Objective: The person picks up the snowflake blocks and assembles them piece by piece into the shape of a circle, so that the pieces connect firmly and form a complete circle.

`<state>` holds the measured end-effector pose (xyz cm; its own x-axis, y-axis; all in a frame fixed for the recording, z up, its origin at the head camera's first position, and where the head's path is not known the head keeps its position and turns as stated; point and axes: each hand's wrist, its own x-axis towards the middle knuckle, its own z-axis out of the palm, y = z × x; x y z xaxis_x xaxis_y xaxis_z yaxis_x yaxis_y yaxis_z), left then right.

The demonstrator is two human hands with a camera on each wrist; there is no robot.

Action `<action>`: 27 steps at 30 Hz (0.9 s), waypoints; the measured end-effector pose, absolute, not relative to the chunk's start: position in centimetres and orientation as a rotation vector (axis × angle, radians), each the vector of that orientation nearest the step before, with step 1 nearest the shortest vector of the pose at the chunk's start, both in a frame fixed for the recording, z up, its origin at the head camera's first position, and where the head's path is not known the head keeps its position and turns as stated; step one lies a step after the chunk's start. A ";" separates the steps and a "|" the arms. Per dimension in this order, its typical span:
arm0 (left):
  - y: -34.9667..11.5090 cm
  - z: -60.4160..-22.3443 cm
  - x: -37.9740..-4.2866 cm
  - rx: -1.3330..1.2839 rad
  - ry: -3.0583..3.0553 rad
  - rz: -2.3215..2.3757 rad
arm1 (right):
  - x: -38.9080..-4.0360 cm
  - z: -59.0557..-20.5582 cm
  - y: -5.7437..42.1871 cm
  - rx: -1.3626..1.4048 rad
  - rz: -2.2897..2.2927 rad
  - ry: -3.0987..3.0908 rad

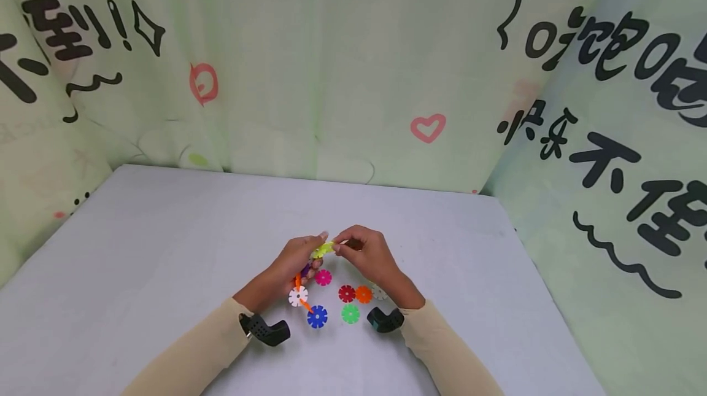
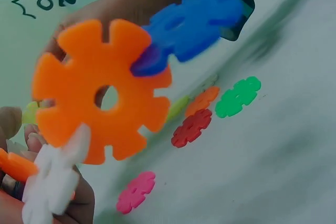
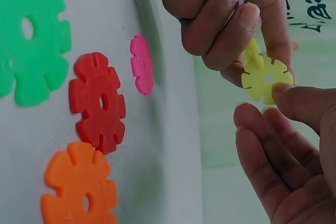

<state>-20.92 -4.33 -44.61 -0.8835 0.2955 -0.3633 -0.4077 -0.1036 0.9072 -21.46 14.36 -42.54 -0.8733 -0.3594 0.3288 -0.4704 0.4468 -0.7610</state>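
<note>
My left hand (image 1: 295, 256) grips a chain of slotted plastic snowflake discs near its purple piece (image 1: 305, 270). From that hand the chain hangs toward me through a white disc (image 1: 298, 296) and an orange disc (image 2: 79, 87) to a blue disc (image 1: 317, 317) at its end. Above the left fingers is a yellow snowflake disc (image 3: 257, 80), which my right hand (image 1: 369, 253) pinches at its edge with the thumb. Another yellow piece (image 3: 252, 53) stands against it, partly hidden by the left fingers. Whether the two yellow pieces are locked together, I cannot tell.
Loose discs lie on the white table (image 1: 182, 248) below the hands: pink (image 1: 323, 277), red (image 1: 347, 293), orange (image 1: 364, 294), green (image 1: 350, 314), and a pale one (image 1: 378, 291) partly behind the right wrist. A printed curtain (image 1: 353, 77) hangs behind the table.
</note>
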 end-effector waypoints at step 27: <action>-4.7 -44.5 -21.5 -0.199 1.859 2.080 | -21.0 -43.7 13.4 0.764 1.045 -3.218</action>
